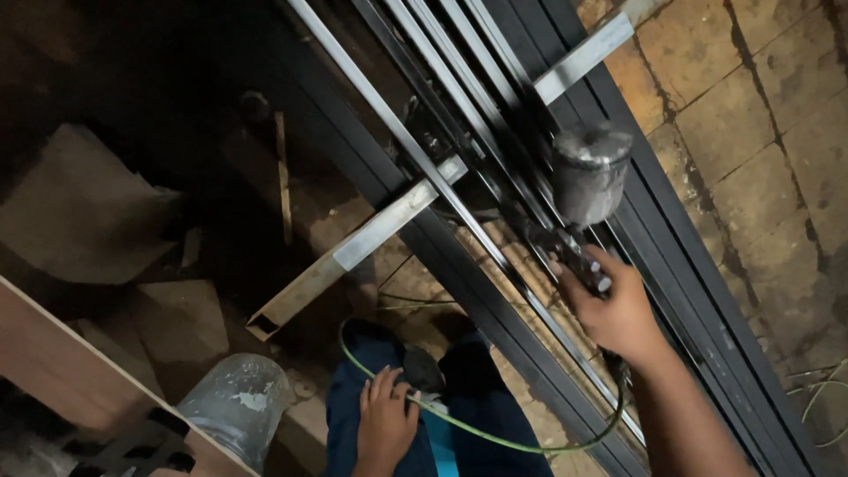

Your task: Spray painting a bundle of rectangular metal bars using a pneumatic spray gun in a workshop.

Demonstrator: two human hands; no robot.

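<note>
I am gripping the spray gun (579, 208) in my right hand (616, 309), right of centre, over the dark metal bars (495, 115). My left hand (385, 422), at bottom centre, is resting half-curled on the green hose (495, 437) across my knee.

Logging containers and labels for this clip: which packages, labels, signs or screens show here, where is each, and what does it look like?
No labels, signs or screens show.
Spray gun cup: dark grey lidded pot atop the spray gun held in the right hand, over the black metal bars.
Plastic jar: translucent, paint-smeared, bottom left beside a wooden board.
Left hand: rests on the knee by the green hose.
</note>
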